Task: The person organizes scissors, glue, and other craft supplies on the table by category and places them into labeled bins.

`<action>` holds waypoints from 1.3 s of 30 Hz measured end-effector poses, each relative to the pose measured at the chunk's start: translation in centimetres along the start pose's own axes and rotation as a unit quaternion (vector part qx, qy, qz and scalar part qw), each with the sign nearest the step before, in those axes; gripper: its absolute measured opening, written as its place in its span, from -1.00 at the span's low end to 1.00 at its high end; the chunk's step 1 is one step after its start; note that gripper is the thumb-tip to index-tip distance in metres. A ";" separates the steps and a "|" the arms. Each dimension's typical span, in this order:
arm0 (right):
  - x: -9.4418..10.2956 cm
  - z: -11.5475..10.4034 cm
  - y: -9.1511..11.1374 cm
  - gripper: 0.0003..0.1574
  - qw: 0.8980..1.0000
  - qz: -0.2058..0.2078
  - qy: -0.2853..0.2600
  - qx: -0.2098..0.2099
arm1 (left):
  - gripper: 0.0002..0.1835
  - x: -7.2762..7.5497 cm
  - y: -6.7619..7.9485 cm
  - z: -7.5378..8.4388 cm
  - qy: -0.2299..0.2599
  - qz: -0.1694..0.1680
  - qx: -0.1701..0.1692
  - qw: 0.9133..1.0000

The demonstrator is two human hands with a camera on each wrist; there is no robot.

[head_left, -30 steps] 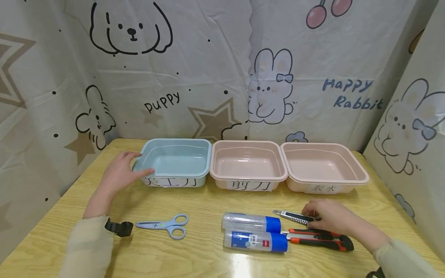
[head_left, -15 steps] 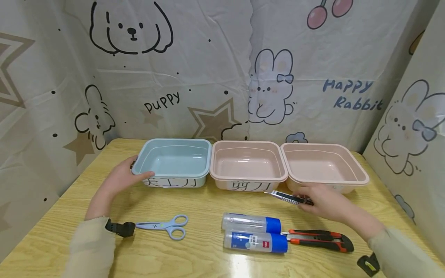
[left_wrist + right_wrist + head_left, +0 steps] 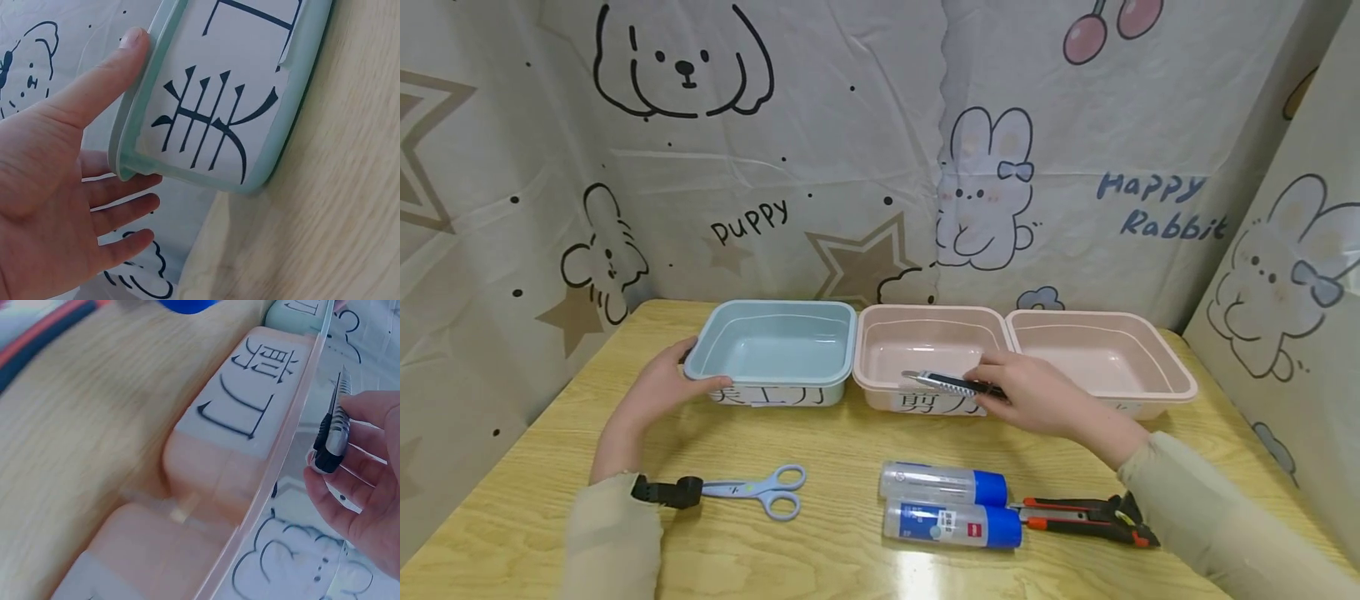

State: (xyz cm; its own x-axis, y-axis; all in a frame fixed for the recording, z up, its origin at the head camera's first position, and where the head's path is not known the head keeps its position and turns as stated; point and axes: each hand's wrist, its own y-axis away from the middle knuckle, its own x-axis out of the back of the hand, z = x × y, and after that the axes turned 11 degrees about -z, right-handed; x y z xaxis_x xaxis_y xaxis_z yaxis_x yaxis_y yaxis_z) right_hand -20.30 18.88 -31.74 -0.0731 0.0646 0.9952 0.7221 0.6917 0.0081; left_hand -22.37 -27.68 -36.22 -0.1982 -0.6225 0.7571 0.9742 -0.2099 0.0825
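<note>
The slim utility knife is posing the main risk: the right hand is pinching only its rear end, so the front is jutting out unsupported, and a loose pinch could be letting it swivel or drop. Its tip is pointing toward the left hand, so a low pass could be scraping the middle pink container. Whether bare blade is protruding, the pictures are not showing clearly. Uneven pressure from the left hand could be shifting the blue container.

The knife is sitting between the right thumb and fingers, held narrow around it, above the tabletop and overlapping the pink container's front edge. The left fingers are spreading wide at the blue container's corner, the thumb touching its rim.
</note>
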 end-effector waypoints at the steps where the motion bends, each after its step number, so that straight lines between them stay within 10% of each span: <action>1: 0.0 -0.2 -0.4 -0.72 1.000 0.001 -0.003 0.004 | 0.02 -0.1 0.0 0.0 0.003 0.001 -0.001 1.000; 25: -1.3 -4.8 -12.5 -0.78 0.996 0.060 -0.008 0.071 | 0.09 -0.3 -0.2 -0.4 0.024 -0.009 0.021 0.999; 39: -2.4 -7.8 -17.8 -0.67 0.996 0.011 -0.072 0.041 | 0.14 -0.5 -0.1 -0.6 0.031 -0.009 0.032 0.999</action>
State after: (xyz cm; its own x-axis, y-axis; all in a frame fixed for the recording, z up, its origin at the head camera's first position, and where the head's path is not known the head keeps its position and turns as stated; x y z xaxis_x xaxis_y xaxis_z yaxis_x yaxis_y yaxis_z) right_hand -27.61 0.76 -33.53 -0.1613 0.1789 0.9706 0.6670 0.7446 -0.0264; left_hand -22.48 -27.81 -36.97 -0.2192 -0.6650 0.7140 0.9751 -0.1740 0.1373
